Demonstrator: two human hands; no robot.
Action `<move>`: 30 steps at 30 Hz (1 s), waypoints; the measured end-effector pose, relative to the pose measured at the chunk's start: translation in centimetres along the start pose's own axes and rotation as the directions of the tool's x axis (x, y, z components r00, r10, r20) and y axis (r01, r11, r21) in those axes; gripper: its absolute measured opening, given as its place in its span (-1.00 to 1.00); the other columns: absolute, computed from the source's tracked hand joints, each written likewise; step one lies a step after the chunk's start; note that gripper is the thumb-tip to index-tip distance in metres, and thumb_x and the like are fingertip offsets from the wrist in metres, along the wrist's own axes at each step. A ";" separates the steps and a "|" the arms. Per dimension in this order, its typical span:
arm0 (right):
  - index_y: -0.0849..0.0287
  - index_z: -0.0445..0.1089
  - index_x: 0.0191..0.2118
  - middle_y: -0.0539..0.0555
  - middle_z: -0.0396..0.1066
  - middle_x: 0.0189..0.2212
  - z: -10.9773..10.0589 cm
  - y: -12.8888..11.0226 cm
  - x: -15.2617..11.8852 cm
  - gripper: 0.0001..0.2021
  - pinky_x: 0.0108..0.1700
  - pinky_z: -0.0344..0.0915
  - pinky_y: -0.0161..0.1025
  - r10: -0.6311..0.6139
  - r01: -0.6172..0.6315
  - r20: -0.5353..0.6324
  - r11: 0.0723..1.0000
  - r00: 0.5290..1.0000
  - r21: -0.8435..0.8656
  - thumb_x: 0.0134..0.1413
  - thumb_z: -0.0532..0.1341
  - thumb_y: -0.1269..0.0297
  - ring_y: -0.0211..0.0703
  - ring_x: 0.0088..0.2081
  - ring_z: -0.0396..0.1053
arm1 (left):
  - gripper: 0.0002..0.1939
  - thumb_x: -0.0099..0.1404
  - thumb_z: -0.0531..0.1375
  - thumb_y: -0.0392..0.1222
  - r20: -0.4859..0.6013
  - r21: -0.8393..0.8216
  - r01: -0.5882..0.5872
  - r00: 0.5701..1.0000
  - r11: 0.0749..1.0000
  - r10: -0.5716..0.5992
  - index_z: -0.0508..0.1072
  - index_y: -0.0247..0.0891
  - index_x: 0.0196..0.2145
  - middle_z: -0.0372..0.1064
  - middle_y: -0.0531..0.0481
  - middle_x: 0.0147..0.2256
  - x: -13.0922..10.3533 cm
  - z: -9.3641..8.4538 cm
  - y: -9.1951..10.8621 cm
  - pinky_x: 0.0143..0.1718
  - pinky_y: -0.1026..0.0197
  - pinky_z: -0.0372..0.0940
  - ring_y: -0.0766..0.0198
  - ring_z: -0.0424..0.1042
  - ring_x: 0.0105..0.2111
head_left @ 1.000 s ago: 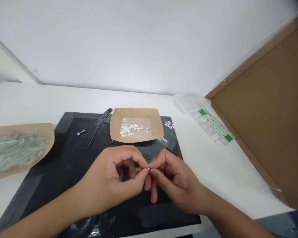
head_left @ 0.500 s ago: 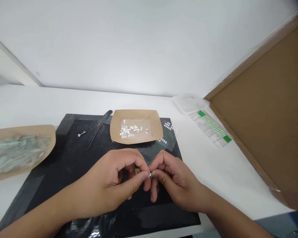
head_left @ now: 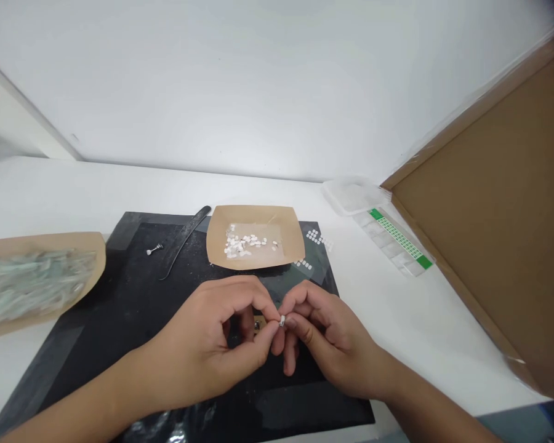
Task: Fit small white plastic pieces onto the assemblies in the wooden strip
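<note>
My left hand (head_left: 221, 335) and my right hand (head_left: 330, 335) meet over the black mat (head_left: 166, 351). Between their thumbs and index fingers they pinch a tiny white-and-silver piece (head_left: 282, 320), too small to make out further. Both hands are closed on it. Behind my left fingertips, a small brown card (head_left: 258, 323) with something dark and shiny on it partly shows. Just beyond the hands stands a brown paper tray (head_left: 216, 237) with many small white pieces (head_left: 239, 246) in it. A small silver metal part (head_left: 154, 250) lies left of a dark curved nail file (head_left: 184, 243).
At the left, another paper tray (head_left: 100, 253) holds clear plastic bags (head_left: 37, 280). White oval stickers (head_left: 314, 236) lie right of the middle tray. Farther right are a clear plastic box (head_left: 355, 195), a green-marked clear organiser (head_left: 401, 240) and a cardboard box wall (head_left: 489, 221).
The tiny piece has turned slightly between my fingertips, and more of the brown card shows behind my left fingers. The whole view has shifted a little.
</note>
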State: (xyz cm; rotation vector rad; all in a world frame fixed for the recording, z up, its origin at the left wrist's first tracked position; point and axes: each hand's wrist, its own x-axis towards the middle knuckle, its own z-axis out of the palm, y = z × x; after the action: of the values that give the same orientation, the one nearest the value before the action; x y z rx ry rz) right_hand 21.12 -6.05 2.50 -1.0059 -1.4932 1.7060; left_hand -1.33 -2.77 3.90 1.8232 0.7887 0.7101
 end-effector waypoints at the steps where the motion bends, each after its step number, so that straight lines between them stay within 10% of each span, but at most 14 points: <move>1: 0.13 0.28 -0.05 0.00 0.54 -0.33 0.0 0.0 0.0 -0.86 -0.36 0.42 -0.36 -0.001 0.001 0.000 1.000 1.000 -0.004 0.55 0.10 0.19 -0.31 -0.45 0.56 | -0.90 0.38 0.25 -0.34 -0.012 0.004 -0.014 1.000 1.000 0.014 0.56 -0.19 -0.27 0.48 0.11 -0.37 0.0 0.1 0.0 -0.58 0.45 0.16 0.50 0.34 -0.52; 30: 0.08 0.20 -0.06 0.05 0.52 -0.31 -0.4 -0.6 -0.2 -0.88 -0.30 0.43 -0.27 -0.041 0.095 0.182 0.950 0.982 -0.298 0.54 -0.05 0.33 -0.23 -0.40 0.49 | -0.85 0.24 0.18 -0.46 -0.237 0.320 -0.145 0.945 0.936 0.227 0.40 -0.24 -0.40 0.33 0.11 -0.45 0.3 0.3 -0.2 -0.53 0.36 0.18 0.45 0.28 -0.54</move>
State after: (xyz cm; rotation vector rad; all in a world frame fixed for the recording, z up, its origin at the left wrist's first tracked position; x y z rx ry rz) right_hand 21.58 -5.91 3.05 -0.9643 -1.9286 1.5774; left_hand -0.99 -2.61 3.66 2.1232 0.9492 1.0269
